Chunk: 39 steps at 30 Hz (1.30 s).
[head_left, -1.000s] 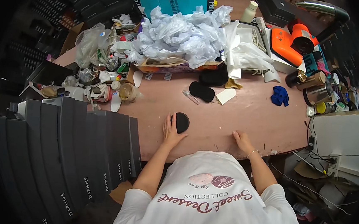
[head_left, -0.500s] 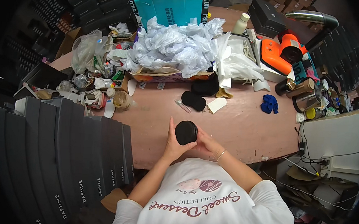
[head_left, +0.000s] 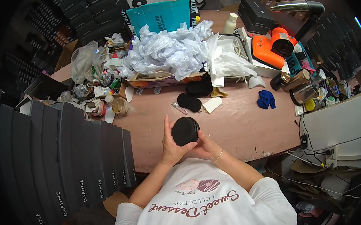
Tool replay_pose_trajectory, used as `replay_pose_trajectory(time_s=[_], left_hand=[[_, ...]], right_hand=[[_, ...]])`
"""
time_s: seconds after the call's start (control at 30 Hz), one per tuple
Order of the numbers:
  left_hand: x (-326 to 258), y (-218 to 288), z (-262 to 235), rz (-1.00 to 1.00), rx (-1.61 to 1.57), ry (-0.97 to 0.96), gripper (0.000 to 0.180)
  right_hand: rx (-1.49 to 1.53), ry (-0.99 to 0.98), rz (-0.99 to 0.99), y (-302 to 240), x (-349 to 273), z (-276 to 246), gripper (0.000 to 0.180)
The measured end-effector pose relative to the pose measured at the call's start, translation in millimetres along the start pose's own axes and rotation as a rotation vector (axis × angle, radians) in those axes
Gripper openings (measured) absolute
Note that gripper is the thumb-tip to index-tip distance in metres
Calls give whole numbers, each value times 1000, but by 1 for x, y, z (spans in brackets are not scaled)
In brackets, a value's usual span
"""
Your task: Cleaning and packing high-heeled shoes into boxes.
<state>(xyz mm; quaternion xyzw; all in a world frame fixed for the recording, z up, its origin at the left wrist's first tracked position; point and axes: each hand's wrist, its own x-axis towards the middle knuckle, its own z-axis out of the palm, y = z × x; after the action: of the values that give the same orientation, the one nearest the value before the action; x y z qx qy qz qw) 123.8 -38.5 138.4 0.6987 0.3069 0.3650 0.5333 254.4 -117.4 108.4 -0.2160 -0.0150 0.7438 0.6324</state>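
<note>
A round, flat black container (head_left: 184, 131) is held between my two hands over the near part of the table. My left hand (head_left: 171, 147) grips its left side, with the thumb along the near edge and the fingers up the far left. Closed on its right side, my right hand (head_left: 206, 147) has fingertips partly hidden by the container. Just beyond lie a black oval pad (head_left: 189, 103), a small slim pinkish tool (head_left: 180, 108) and a white piece with a rounded end (head_left: 212, 105). A second dark pad (head_left: 199, 88) sits behind them.
Crumpled white paper (head_left: 168, 53) fills a carton at the back. Bottles and small items clutter the left side by a jar (head_left: 120, 106). Grey boxes (head_left: 69, 146) stand stacked at near left. Rightward are a blue cloth (head_left: 266, 99), an orange machine (head_left: 268, 51) and a metal cup (head_left: 303, 94).
The view has shifted a little, so the table's things appear moved slightly left. Both hands still hold the black container, which is tilted slightly differently and shows more of its side.
</note>
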Motion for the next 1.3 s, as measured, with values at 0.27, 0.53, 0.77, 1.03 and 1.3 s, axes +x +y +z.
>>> replay_pose_trajectory(time_s=[0.27, 0.53, 0.77, 1.03, 1.3], left_hand=[[2, 31, 0, 1, -14, 53, 122], [16, 25, -20, 28, -258, -133, 141], [15, 19, -8, -122, -683, -136, 125], [12, 13, -25, 17, -339, -232, 120], [-1, 15, -25, 5, -187, -364, 112]], right_hand=[[-149, -145, -43, -7, 5, 10, 80], [100, -179, -112, -11, 6, 48, 82], [-136, -131, -14, -18, 1, 20, 61], [-919, -60, -368, -55, -23, 41, 104], [-1169, -153, -258, -55, -24, 63, 111]])
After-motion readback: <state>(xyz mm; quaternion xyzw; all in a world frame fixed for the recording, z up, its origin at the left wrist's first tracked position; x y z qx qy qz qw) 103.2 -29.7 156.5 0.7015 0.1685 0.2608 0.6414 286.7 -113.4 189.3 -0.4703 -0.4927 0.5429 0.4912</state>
